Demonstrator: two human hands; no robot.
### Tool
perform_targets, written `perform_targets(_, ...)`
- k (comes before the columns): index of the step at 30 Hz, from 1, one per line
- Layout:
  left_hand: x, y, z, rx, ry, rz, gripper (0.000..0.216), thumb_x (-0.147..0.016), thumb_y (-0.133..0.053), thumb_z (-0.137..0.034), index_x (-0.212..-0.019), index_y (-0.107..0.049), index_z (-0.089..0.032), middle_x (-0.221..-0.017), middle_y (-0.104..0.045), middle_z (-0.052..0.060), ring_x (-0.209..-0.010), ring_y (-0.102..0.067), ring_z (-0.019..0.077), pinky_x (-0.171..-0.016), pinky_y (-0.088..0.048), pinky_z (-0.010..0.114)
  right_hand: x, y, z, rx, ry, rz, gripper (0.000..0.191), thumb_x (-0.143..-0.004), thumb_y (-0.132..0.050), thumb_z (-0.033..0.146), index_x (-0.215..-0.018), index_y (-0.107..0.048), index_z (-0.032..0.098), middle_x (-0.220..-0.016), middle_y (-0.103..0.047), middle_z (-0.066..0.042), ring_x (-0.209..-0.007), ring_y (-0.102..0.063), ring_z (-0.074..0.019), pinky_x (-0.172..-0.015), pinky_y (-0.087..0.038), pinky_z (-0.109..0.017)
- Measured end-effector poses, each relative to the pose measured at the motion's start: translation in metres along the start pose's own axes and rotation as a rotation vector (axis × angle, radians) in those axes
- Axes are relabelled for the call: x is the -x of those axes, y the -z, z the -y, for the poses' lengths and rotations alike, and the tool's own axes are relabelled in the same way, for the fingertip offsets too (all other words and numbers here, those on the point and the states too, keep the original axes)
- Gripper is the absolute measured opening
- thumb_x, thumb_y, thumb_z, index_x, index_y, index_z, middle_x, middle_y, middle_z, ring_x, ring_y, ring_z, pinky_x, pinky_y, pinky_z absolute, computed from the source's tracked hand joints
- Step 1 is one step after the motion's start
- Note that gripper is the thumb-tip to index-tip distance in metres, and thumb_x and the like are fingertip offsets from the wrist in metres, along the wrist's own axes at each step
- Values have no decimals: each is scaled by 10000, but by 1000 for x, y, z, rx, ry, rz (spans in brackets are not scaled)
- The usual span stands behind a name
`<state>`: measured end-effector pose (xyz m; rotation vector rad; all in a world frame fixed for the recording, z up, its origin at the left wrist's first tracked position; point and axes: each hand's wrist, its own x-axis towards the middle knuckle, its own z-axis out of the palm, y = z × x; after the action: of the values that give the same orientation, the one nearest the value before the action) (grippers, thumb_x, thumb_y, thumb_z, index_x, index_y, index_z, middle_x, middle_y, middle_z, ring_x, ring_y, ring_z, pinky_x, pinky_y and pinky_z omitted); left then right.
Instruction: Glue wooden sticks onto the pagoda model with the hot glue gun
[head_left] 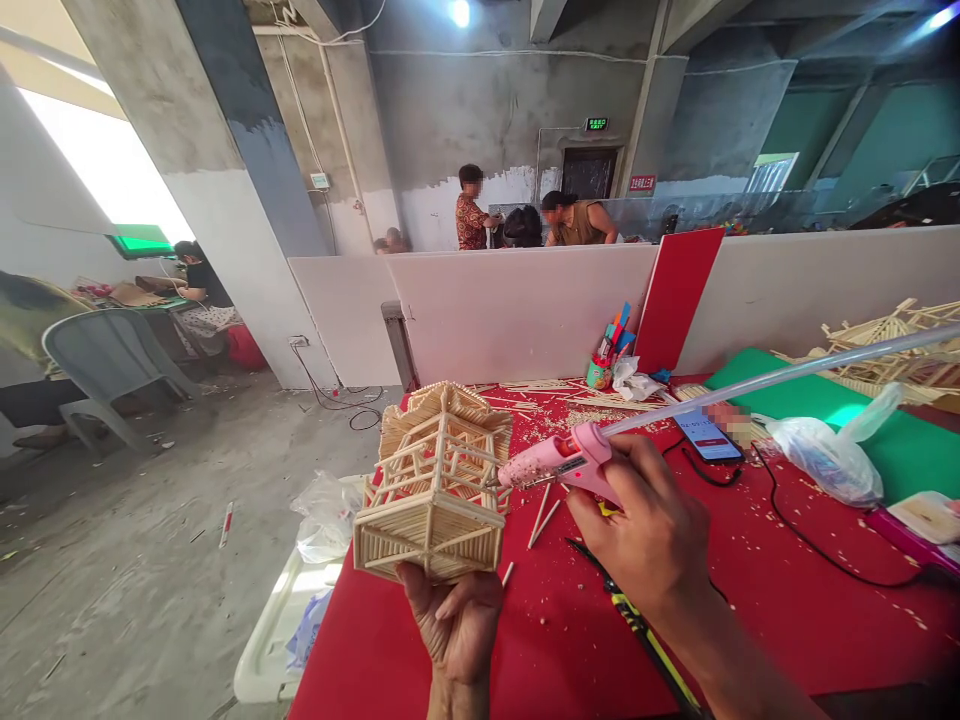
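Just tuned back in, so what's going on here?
The person's left hand holds up a small wooden-stick model from below. The right hand grips a pink glue gun, its nozzle at the model's side; whether it touches is unclear. Loose sticks lie on the red table.

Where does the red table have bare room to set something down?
The red table has bare room near the front, between the left hand and the long yellow-black tool, and, lightly flecked, between the right hand and thin black cable. Pale wooden sticks crowd the far edge; a translucent plastic bag crowds the right.
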<state>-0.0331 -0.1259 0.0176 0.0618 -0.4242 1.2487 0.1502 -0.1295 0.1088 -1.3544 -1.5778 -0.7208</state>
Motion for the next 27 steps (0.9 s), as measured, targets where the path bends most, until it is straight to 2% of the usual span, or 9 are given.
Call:
perform_targets(9,1,3,2,-2,20,33,349,-832,-709,-182,-1169,-666,-264,-1106,-735,33,-868,-691,60,-461,-417,-3,0,-1,-1,15,-4,-57,164,-749,-625,203,-910,-649,183,-905,-659,-21,-658,-599,-110,-540,-413,-236)
perform_targets(14,2,5,2,-46,18,56,338,-860,-665,-201,-1192,-646,-264,-1149,-716,42,-882,-687,72,-485,-449,15,0,-1,-2,32,-6,-44,183,-760,-630,211,-942,-644,198,-891,-656,-12,-652,-599,-108,-534,-411,-230)
perform_targets(20,1,5,6,-55,27,61,346,-866,-645,-206,-1206,-629,-267,-1196,-689,47,-856,-682,68,-489,-451,16,-6,-3,-3,13,-6,-128,221,-750,-656,196,-970,-638,193,-876,-647,-14,-652,-590,-94,-532,-415,-210)
perform_targets(27,4,10,7,-78,47,31,290,-873,-645,-231,-1162,-659,-258,-1144,-711,55,-883,-682,82,-496,-452,18,-15,-9,1,24,-6,-122,313,-756,-651,190,-1068,-641,215,-893,-651,-13,-687,-606,-100,-535,-416,-208)
